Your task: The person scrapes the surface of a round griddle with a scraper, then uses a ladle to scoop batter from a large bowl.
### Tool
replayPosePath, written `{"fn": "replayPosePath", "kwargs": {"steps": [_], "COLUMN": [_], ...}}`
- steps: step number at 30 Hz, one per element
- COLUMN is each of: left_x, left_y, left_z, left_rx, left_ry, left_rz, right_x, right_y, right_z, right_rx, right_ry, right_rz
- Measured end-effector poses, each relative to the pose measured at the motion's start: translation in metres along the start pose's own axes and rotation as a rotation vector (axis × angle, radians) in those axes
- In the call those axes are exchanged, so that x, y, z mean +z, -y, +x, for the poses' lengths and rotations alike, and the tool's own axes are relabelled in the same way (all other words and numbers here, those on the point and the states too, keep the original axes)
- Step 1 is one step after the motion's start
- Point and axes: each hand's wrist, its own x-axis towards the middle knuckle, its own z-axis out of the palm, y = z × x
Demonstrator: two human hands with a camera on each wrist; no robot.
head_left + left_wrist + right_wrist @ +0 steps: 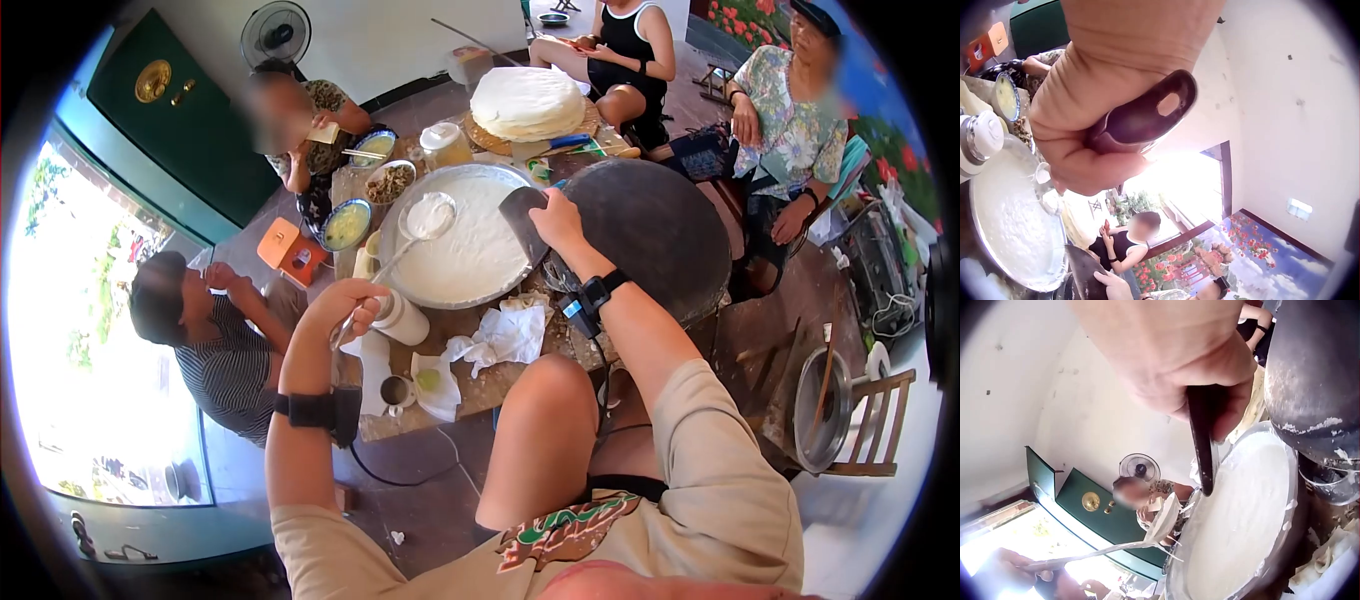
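My left hand [345,312] grips the handle of a ladle [432,215]. Its bowl, coated with white batter, is over the left part of a wide metal basin [455,304] of the same batter [480,240]. White strands hang from the ladle's bowl in the right wrist view. The brown handle end [1141,122], with a hole in it, sticks out of my fist in the left wrist view. My right hand [562,222] holds a dark flat scraper [521,218] at the basin's right rim. A round black griddle [650,235] stands just right of that hand.
Behind the basin lies a tall stack of thin white pancakes [528,103], with a lidded jar [445,145] nearby. Bowls of food [390,181] line the left side. Crumpled paper [505,332], a white bottle [402,320] and a cup [396,391] stand in front. Several people sit around.
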Motion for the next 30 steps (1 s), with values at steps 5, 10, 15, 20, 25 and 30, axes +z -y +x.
{"fn": "replayPosePath", "kwargs": {"steps": [5, 10, 15, 20, 25, 30], "left_x": [0.005, -0.003, -0.003, 0.001, 0.006, 0.009], "left_y": [0.003, 0.013, 0.02, 0.026, 0.027, 0.027], "left_z": [-0.006, 0.003, 0.01, 0.013, 0.012, 0.004], "left_rx": [0.045, 0.031, 0.041, 0.06, 0.058, 0.029], "left_ry": [-0.039, -0.058, -0.058, -0.051, -0.03, 0.031], "left_rz": [0.053, 0.163, 0.191, 0.206, 0.189, 0.078], "right_x": [-0.007, -0.019, -0.03, -0.042, -0.032, -0.014], "right_y": [-0.006, 0.007, 0.029, 0.058, 0.064, 0.037], "right_z": [0.014, 0.026, 0.038, 0.037, 0.036, 0.017], "right_rx": [0.009, -0.041, -0.127, -0.224, -0.209, -0.18], "right_ry": [0.002, 0.034, 0.066, 0.065, 0.219, 0.274], "right_rz": [0.204, 0.293, 0.333, 0.335, 0.47, 0.425]}}
